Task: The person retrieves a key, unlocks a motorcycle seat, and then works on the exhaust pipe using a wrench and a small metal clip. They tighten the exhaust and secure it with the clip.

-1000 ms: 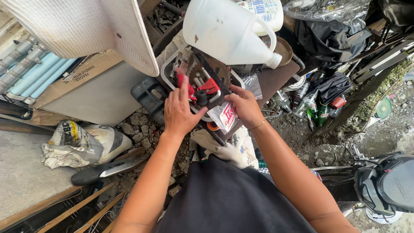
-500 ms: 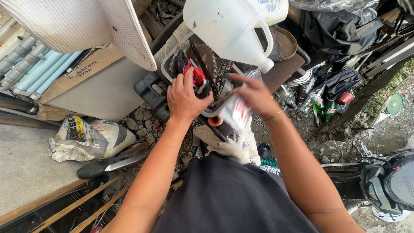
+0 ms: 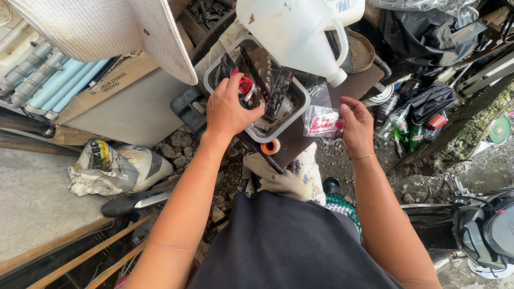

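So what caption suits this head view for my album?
Left hand reaches into a grey tray of tools while right hand holds a small clear packet.

There is one view only, from a camera worn on the person's head. It looks steeply down along the chest and both forearms, so the dark shirt fills the near bottom edge and the arms run up toward the middle. The left hand (image 3: 229,109) and the right hand (image 3: 356,126) sit near the centre, close to the lens. Beyond them, far in the scene, a grey tray (image 3: 278,126) lies on a brown table (image 3: 361,85). A white hat brim (image 3: 107,27) cuts into the top left corner. The gravel ground (image 3: 182,144) shows well below, at left and right.
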